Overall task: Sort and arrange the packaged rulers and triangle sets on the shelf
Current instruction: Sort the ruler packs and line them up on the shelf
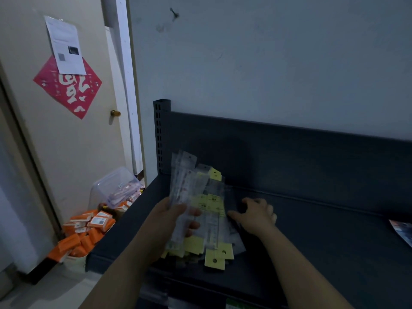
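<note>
- The person's left hand [176, 217] grips a bundle of clear-packed rulers [185, 186] over the left part of the dark shelf [323, 230]. The fingers curl round the lower half of the bundle, and the packs fan upward.
- The right hand [256, 214] rests on the shelf just right of the bundle, fingers bent and thumb stretched toward the packs. Whether it grips a clear pack cannot be told.
- Between the hands and under the bundle, a pile of yellow-carded packs [215, 256] lies on the shelf. It runs from near the back panel to the front edge, and some of the yellow cards with punched holes stick out at the front.
- A slotted post [161, 134] stands at the back left corner of the shelf.
- A printed sheet [402, 230] lies at the right end of the shelf, cut off by the frame.
- On the floor left of the shelf sit a clear plastic box [116, 188] and a heap of orange boxes [84, 233].
- Further left of the shelf stands a door [33, 141] with a brass knob [115, 113]. It carries a red paper diamond [66, 90] and, overlapping that, a white notice [65, 45].
</note>
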`<control>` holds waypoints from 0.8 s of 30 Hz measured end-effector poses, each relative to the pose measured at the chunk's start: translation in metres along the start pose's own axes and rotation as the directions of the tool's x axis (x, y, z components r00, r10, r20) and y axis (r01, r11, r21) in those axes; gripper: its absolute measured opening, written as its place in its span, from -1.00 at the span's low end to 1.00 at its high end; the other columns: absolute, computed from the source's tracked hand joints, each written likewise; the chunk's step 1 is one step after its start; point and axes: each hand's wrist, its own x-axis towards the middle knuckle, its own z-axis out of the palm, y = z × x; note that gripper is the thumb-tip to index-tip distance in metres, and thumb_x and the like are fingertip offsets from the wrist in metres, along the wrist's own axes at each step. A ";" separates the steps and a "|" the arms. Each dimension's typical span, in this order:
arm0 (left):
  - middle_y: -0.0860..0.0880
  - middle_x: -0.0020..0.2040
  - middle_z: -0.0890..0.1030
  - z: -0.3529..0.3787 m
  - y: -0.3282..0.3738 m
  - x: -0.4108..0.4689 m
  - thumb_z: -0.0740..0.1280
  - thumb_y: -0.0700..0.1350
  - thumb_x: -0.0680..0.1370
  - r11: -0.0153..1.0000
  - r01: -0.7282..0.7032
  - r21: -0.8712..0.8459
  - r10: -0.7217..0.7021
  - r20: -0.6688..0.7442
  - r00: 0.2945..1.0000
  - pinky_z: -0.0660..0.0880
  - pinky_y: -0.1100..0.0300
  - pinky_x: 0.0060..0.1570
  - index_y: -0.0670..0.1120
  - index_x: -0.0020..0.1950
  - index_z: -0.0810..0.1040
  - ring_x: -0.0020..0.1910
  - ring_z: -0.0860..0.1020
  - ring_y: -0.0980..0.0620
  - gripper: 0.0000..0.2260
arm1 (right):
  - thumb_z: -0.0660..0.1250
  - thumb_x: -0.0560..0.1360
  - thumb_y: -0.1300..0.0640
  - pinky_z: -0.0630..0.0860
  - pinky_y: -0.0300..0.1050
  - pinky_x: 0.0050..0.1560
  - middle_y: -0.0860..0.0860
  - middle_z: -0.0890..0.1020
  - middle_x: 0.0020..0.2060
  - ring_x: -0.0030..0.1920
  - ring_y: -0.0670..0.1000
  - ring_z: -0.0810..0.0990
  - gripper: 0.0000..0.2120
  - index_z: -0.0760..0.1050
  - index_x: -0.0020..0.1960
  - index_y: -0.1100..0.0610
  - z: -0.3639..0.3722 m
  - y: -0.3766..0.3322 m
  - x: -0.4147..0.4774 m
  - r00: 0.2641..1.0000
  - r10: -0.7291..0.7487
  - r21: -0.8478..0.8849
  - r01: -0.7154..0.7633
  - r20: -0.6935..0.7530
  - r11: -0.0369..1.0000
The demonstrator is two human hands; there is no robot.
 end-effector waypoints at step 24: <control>-0.23 -0.04 0.68 0.026 -0.007 0.010 0.16 -0.23 0.63 0.997 0.048 -0.060 -0.048 0.006 0.999 0.49 0.08 -0.32 -0.23 0.15 0.48 -0.30 0.60 -0.07 -0.84 | 0.41 0.37 0.24 0.44 -0.18 -0.18 0.05 0.56 -0.23 -0.22 -0.01 0.50 -0.81 0.56 -0.04 0.27 -0.059 0.054 0.000 0.984 0.149 0.225 -0.167 0.092 0.960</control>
